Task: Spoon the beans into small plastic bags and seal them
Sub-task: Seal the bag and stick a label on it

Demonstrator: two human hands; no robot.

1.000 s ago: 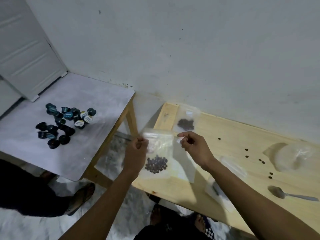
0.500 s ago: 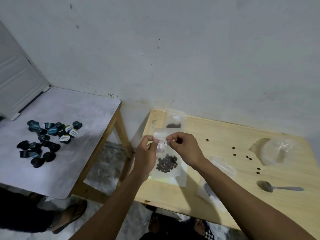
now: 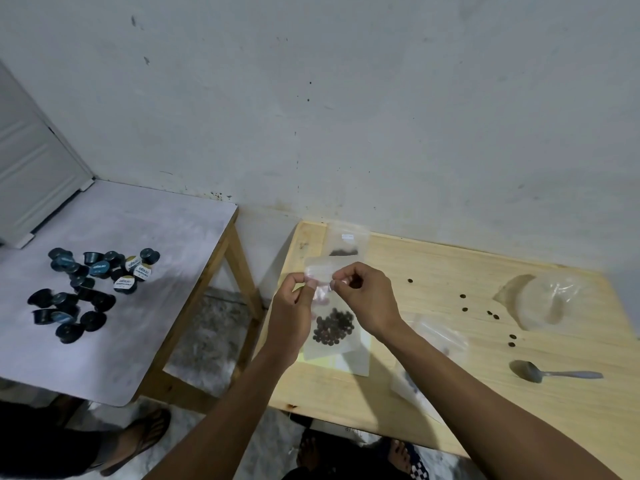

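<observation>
A small clear bag (image 3: 330,327) is held upright above the near left part of the wooden tabletop (image 3: 433,393). Its top edge is pinched by both hands: the left hand (image 3: 292,311) is clamped on the left part of the strip between thumb and forefinger, and the right hand (image 3: 363,296) is clamped on it just beside, with its fingers curled. The two hands are close together, nearly touching. A cluster of dark beans (image 3: 333,326) is gathered in the lower half of the bag, below the hands. Whether the seal is fully closed cannot be told.

A second bag (image 3: 346,242) with a few dark beans in it is seen behind the hands, at the far left corner of the tabletop by the wall. Further plastic bags (image 3: 438,341) are lain flat beneath the right forearm; their contents cannot be made out. Loose beans (image 3: 462,296) are scattered over the wood to the right. A clear bowl (image 3: 550,301) is set near the far right edge, and a metal spoon (image 3: 550,373) is laid nearer, its bowl pointed left, well apart from the hands.

On a grey tabletop (image 3: 145,341) to the left, a heap of dark coffee capsules (image 3: 86,289) is spread. A sandalled foot (image 3: 138,441) is seen on the floor below it.
</observation>
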